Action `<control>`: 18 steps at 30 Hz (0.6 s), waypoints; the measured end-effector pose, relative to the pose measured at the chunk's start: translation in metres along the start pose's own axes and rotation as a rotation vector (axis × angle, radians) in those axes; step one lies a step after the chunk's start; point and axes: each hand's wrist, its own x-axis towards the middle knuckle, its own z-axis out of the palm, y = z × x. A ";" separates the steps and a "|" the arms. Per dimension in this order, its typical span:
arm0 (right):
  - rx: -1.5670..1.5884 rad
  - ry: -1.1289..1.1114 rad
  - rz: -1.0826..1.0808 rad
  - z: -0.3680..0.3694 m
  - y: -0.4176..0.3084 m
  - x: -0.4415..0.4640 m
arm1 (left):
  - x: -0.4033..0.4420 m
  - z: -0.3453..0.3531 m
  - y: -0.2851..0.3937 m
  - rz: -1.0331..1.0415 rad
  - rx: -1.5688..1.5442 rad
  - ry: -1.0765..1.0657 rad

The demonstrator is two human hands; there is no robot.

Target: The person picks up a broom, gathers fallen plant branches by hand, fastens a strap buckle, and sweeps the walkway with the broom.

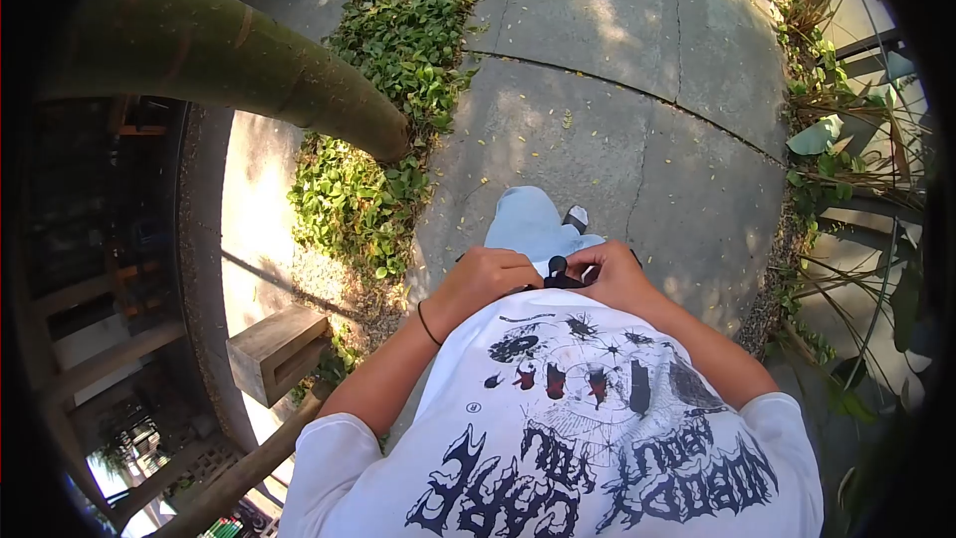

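Observation:
At the waist, just past the hem of a white printed T-shirt [588, 389], both hands meet around a black strap-like item [560, 277] with a rounded knob on top. My left hand [486, 277], a thin dark band on its wrist, has its fingers curled inward at the left of the item; what they grip is hidden. On the other side, my right hand [609, 274] is closed, thumb and fingertips pinching the black item's right edge. Beneath the hands show light blue trousers [523, 217] and the tip of a shoe [577, 216].
A concrete path [568, 120] with cracks and scattered small leaves runs ahead. On its left are low green plants [398, 30] and a thick leaning trunk [269, 60]. A wooden post [274, 349] stands nearer left. Plants and a fence [866, 209] border the right.

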 end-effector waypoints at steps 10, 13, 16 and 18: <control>0.030 0.061 -0.211 -0.184 -0.043 0.155 | 0.208 -0.099 -0.084 -0.224 -0.438 -0.070; 0.099 0.052 -0.189 -0.244 -0.065 0.227 | 0.283 -0.145 -0.130 -0.411 -0.517 -0.133; 0.037 0.071 -0.185 -0.302 -0.111 0.286 | 0.357 -0.187 -0.169 -0.477 -0.600 -0.236; 0.061 0.117 -0.244 -0.336 -0.134 0.319 | 0.406 -0.213 -0.184 -0.399 -0.536 -0.263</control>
